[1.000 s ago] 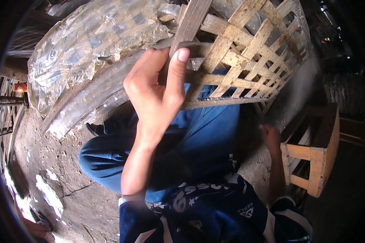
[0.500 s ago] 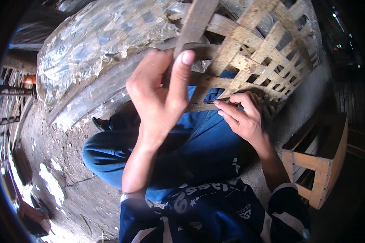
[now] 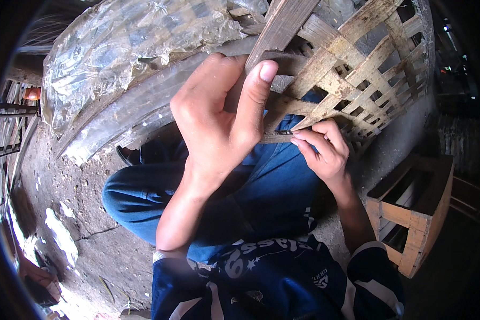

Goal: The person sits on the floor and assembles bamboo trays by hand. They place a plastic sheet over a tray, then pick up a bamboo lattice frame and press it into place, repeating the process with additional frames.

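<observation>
A woven bamboo basket with an open lattice leans over my lap. My left hand is closed at its near-left side, fingers curled and thumb raised against a flat, grey-brown bamboo slat that rises from the weave. Part of that grip is hidden behind the hand. To the right, my right hand pinches thumb and fingers at the end of a narrow bamboo strip along the basket's near edge. A small dark thing shows at those fingertips, too small to name.
Clear plastic sheeting covers a large curved frame at the far left. An open-sided wooden box stands on the right. My legs in blue jeans are folded beneath the basket, on a rough dirt-strewn floor.
The basket and its slat have shifted slightly right in the picture, along with both hands. The right fingers have drawn closer together at the strip.
</observation>
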Tool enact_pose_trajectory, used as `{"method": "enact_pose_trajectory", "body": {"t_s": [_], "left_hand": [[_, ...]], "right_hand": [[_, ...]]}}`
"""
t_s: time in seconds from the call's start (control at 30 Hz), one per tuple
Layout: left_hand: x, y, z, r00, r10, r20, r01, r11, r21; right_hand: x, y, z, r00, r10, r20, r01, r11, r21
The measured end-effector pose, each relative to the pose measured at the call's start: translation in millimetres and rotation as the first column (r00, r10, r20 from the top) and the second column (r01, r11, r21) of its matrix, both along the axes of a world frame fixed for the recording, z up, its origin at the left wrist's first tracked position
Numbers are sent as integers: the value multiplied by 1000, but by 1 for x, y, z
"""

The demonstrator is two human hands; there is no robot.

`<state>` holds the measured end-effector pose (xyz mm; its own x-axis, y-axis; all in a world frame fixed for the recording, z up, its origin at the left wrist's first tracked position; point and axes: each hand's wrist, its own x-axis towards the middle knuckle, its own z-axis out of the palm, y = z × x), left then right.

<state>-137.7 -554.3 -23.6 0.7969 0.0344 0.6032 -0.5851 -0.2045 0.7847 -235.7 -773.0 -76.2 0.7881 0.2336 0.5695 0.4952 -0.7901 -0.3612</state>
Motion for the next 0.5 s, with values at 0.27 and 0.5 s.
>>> {"method": "enact_pose_trajectory", "body": {"t_s": [0.27, 0.5], "left_hand": [[-1, -5, -4, 999, -11, 41, 10, 1000, 20], [-4, -5, 0, 1000, 0, 1, 0, 998, 61]], "right_hand": [[0, -11, 3, 1000, -1, -23, -1, 996, -88], [-5, -10, 1, 998, -65, -2, 65, 997, -50]]}}
